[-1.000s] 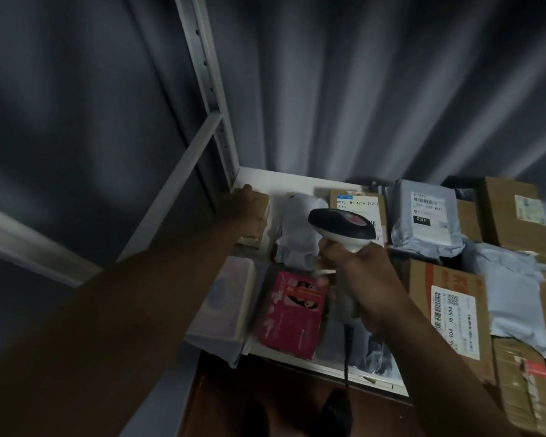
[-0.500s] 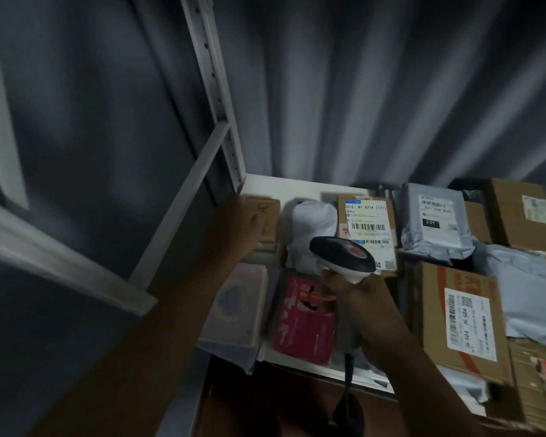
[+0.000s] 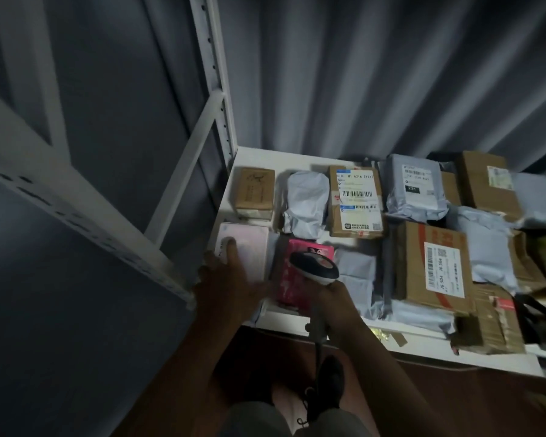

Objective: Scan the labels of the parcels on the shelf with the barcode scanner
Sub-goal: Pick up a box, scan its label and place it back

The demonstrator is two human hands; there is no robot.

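Mostly I see a white shelf [image 3: 297, 159] crowded with parcels against a grey pleated curtain [image 3: 375, 74], with a white perforated upright [image 3: 213, 74] at its left corner. At the back left a small brown box [image 3: 255, 192] lies flat, with a grey wrapped bundle [image 3: 304, 201] just beside it, then a brown carton with a barcode label [image 3: 355, 201] and a grey mailer marked 231 [image 3: 415, 187]. Further right more cartons and grey bags overlap each other. Nearer me sit a pale flat parcel [image 3: 249, 250] at the front left, a pink packet [image 3: 297, 275] next to it, a grey bag [image 3: 358, 275] and a large carton with a tall white label [image 3: 434, 266]. Between me and the pink packet the barcode scanner [image 3: 314, 267] blocks part of the packet's face. My right hand [image 3: 334, 305] is wrapped round the scanner's handle, head tilted toward the shelf's front row, and its cable [image 3: 320, 342] hangs below. My left hand [image 3: 230, 283] reaches in from below with its fingers [image 3: 232, 250] extended and apart, resting on the near left corner of the pale flat parcel; whether it presses or only touches I cannot tell. Both forearms come up from the bottom edge, close together, the left one leftward of the scanner.
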